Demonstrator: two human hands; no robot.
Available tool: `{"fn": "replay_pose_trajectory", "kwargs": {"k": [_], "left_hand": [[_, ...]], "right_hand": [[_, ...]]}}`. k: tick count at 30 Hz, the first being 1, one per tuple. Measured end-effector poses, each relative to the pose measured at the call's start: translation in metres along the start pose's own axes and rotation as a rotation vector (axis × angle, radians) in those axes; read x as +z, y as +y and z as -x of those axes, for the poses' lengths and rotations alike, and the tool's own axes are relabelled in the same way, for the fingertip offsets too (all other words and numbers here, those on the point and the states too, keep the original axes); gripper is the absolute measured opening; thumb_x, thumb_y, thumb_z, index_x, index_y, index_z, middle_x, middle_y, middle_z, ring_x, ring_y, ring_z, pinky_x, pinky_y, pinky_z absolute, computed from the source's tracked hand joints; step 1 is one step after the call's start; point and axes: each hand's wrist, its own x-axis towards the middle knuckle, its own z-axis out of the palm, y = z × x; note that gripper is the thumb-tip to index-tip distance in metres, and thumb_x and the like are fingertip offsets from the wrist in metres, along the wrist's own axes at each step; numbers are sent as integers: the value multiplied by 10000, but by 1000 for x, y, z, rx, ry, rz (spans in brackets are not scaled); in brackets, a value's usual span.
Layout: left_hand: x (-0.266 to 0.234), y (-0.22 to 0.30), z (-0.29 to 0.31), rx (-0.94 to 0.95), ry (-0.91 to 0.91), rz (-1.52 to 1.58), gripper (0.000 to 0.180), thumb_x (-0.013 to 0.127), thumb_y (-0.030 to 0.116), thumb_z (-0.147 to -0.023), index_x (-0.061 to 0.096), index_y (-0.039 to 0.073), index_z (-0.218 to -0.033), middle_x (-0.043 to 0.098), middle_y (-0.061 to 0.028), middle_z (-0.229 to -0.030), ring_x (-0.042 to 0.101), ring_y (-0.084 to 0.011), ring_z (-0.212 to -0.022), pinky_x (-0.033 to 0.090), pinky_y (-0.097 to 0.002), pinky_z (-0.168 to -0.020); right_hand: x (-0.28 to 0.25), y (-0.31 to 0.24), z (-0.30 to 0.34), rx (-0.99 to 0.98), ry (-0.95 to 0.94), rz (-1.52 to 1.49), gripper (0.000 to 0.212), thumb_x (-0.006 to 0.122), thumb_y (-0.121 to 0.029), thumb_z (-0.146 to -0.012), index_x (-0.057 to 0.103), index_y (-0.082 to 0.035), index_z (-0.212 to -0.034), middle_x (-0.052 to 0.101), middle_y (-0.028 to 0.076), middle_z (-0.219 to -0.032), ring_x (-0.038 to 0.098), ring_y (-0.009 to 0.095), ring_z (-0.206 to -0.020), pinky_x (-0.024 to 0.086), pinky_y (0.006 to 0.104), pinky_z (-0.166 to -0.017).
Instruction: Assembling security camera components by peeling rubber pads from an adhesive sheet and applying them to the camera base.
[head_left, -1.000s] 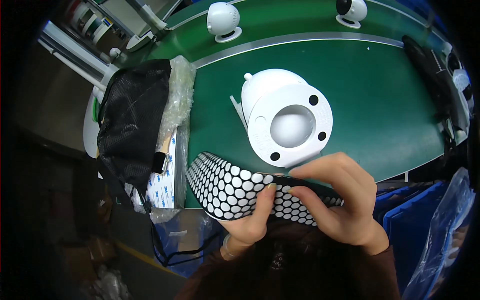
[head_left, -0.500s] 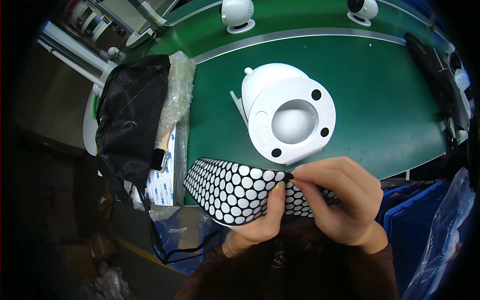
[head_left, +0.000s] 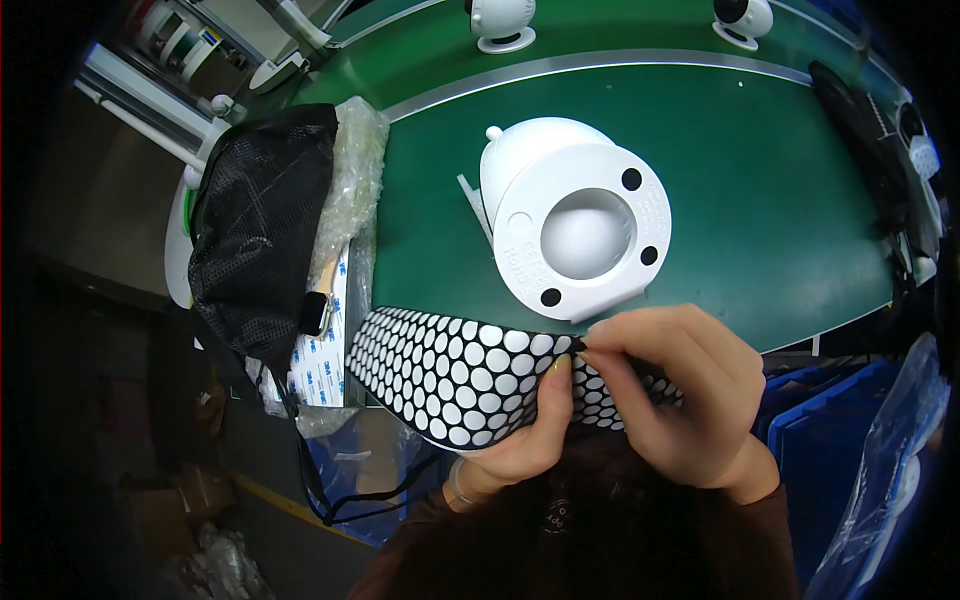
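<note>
"At the near edge of the counter [head_left: 780,210], what is being held?"

"A dotted sheet [head_left: 440,380], black with rows of white circles. The left hand [head_left: 525,445] grips it, thumb on top and the other fingers out of sight beneath, probably to give something so bendy a backing."

"And the right hand [head_left: 690,400]?"

"Its thumb and forefinger are pinched together on the sheet's far edge, just beside the left thumb. Keeping the two so close likely steadies that spot. Whether a separate small piece sits between those fingertips, I can't tell."

"Why does the white device [head_left: 585,230] lie like that, just beyond the sheet?"

"Its ring-shaped base is turned up, three black round pads [head_left: 631,180] showing, which I'd say puts the underside in easy view and reach. Neither hand touches it."

"What about farther out?"

"To the left, a black mesh bag [head_left: 265,220] lies against clear plastic wrap [head_left: 355,180], with a watch [head_left: 317,313] by its lower corner; they seem set aside, out of the hands' way. Behind a metal rail [head_left: 600,66], a second device [head_left: 503,20] and a third [head_left: 742,18] stand upright on their bases. Blue bins [head_left: 830,430] sit low at the right, beyond the counter's edge."
</note>
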Motion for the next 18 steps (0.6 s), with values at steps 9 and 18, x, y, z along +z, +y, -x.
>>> {"fn": "replay_pose_trajectory", "kwargs": {"k": [9,18], "left_hand": [[0,-2,0,-11,-3,29,405,568,-12,-688,429,-56,-1066,529,-82,-971,518,-138,-868,403,-226,-758],[-8,-11,-9,-322,271,133,354,581,2,-684,457,-84,-1005,519,-126,-975,499,-173,-896,376,-252,-794]], "right_hand": [[-3,4,-5,34,-107,-45,172,624,80,-582,556,-5,-715,577,84,-685,561,194,-596,431,243,-533],[-7,2,-24,-21,-213,-156,108,599,37,-608,550,0,-698,582,107,-845,566,208,-741,441,271,-647]]}}
